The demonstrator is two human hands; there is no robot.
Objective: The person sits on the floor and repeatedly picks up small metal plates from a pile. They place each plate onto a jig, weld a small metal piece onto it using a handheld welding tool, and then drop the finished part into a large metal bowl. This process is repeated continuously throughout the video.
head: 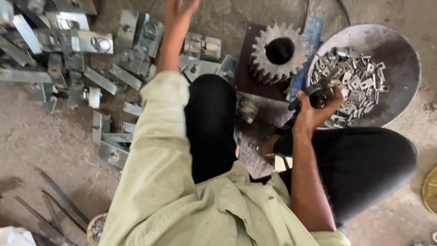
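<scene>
Left hand outstretched, right hand gripping tool

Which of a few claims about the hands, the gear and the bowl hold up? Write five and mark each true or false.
1. The right hand grips a dark tool at the near edge of the bowl. True.
2. The bowl holds wooden blocks. False: it holds a pile of small metal pieces.
3. The left hand reaches forward, open, above the metal brackets on the floor. True.
4. The gear lies inside the bowl. False: it sits on a dark plate beside the bowl, to its left in the view.
5. The left hand holds the gear. False: it is apart from the gear and holds nothing visible.
</scene>
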